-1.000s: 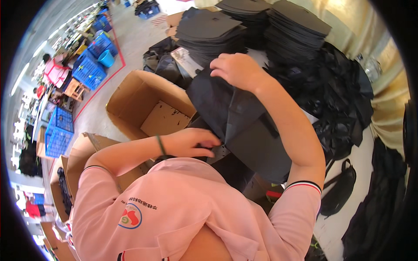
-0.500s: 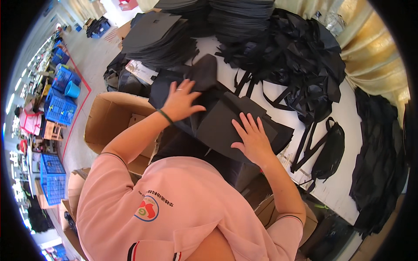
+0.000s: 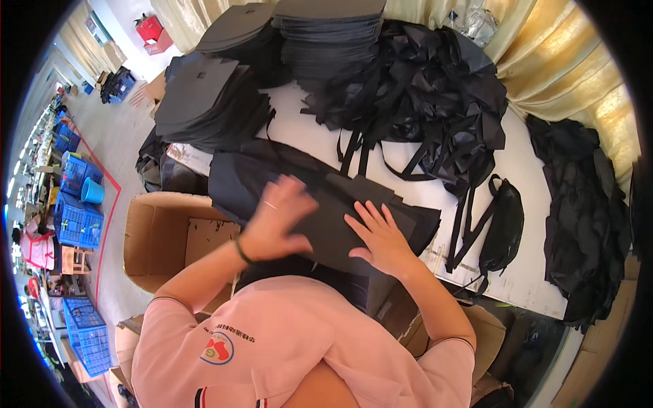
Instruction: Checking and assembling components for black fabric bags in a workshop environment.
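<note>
A stiff dark panel (image 3: 330,228) lies over black fabric (image 3: 238,175) at the table's near edge, in front of me. My right hand (image 3: 384,241) rests flat on the panel's right part, fingers spread. Over its left part is my left hand (image 3: 280,214), slightly smeared by motion, thumb apart from the fingers and nothing held. Whether it touches the panel I cannot tell. Beyond, on the white table (image 3: 524,153), lies a heap of black fabric pieces with straps (image 3: 442,95). A black strapped bag (image 3: 503,228) is right of my right hand.
Stacks of dark panels (image 3: 194,95) stand at the far left, with another tall stack (image 3: 330,41) behind. An open cardboard box (image 3: 156,241) is by my left arm. Black fabric (image 3: 585,224) hangs over the right edge. Blue crates (image 3: 80,221) line the floor at left.
My view has shifted, so the table appears lower and further left. My left hand has come down and nearer over the panel; the raised fabric beside it now lies flatter. My right hand stays on the panel.
</note>
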